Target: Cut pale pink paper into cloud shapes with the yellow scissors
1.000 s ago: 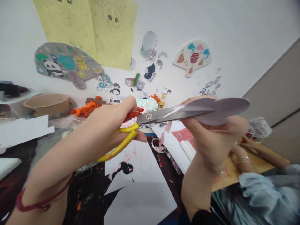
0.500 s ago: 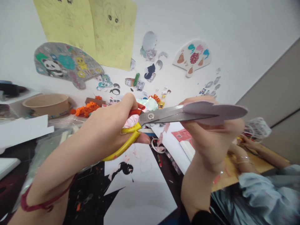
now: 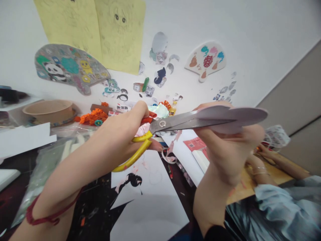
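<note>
My left hand [image 3: 122, 130] is wrapped round the yellow and red handles of a pair of scissors [image 3: 163, 124]. The blades point right and lie across a pale pinkish paper piece with rounded lobes [image 3: 250, 117]. My right hand [image 3: 230, 147] grips that paper from below, fingers partly hidden behind it. Under my hands, white paper sheets [image 3: 150, 214] lie on the dark table, one with a black and pink cut-out [image 3: 134, 180] on it.
A round tan basin [image 3: 48, 110] and orange fuzzy pieces [image 3: 94, 116] stand at the back left. A clear plastic bag [image 3: 50, 174] lies at left. Fan shapes [image 3: 205, 62] and stickers are on the wall. Another person's arms [image 3: 260, 170] work at right.
The scissors and the paper piece have shifted very slightly right. My grip on both looks the same, and the view has moved a little.
</note>
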A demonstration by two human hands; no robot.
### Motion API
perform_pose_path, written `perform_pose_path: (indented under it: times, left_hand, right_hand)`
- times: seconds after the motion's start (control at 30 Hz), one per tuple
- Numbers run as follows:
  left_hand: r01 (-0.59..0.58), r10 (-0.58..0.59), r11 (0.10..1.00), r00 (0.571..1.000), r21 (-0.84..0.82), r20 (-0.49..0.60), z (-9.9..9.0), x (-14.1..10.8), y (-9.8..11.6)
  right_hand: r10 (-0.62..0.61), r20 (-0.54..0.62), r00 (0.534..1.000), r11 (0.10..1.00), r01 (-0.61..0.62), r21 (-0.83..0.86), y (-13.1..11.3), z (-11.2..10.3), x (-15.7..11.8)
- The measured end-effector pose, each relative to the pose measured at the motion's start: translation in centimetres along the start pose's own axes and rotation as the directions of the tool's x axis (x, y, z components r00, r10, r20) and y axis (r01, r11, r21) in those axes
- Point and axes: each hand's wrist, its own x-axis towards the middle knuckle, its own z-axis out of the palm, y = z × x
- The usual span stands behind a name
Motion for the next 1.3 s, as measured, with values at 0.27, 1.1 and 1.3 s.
perform_pose_path:
  times: [0.27, 1.1, 1.3]
  left_hand:
    - [0.012, -0.011, 0.999, 1.0, -0.044, 0.017, -0.13, -0.03, -0.06]
    - [0.016, -0.015, 1.0, 1.0, -0.011, 0.019, -0.03, -0.15, -0.04]
    - [0.013, -0.012, 0.998, 1.0, -0.069, 0.006, 0.08, -0.28, -0.42]
  right_hand:
    - [0.019, -0.016, 1.0, 1.0, -0.019, 0.006, -0.05, 0.2, -0.05]
    - [0.03, -0.018, 0.999, 0.997, -0.031, -0.073, -0.05, -0.09, -0.22]
    - [0.031, -0.001, 1.0, 0.997, -0.031, -0.07, -0.03, -0.46, -0.25]
